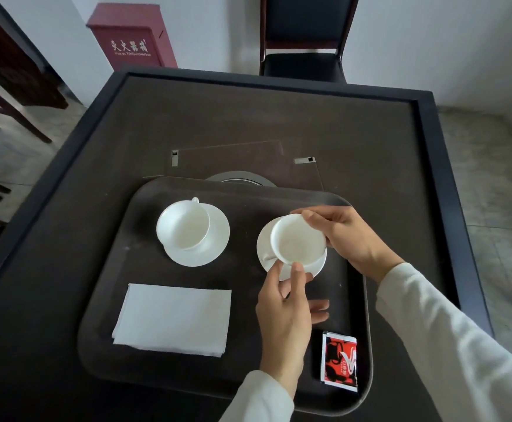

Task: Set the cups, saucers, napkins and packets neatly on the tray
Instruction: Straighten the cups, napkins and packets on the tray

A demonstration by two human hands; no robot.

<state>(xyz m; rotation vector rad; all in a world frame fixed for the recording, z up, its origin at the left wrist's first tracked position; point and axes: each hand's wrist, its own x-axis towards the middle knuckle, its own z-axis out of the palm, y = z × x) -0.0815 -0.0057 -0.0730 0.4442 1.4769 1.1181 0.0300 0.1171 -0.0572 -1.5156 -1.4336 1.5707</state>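
Note:
A dark tray (102, 315) lies on the table. At its back left a white cup (183, 225) stands on a white saucer (215, 242), handle pointing away. At the back right a second white cup (297, 240) sits on its saucer (263, 248). My right hand (346, 236) grips this cup's far rim. My left hand (285, 312) pinches the saucer's near edge between thumb and forefinger. A folded white napkin (174, 319) lies at the tray's front left. A red and black packet (339, 360) lies at the front right.
The tray rests on a dark square table (309, 117) with a raised black border. A flap and round disc (239, 178) sit in the table's middle behind the tray. A black chair (305, 35) stands beyond the table, a red cabinet (132, 38) to its left.

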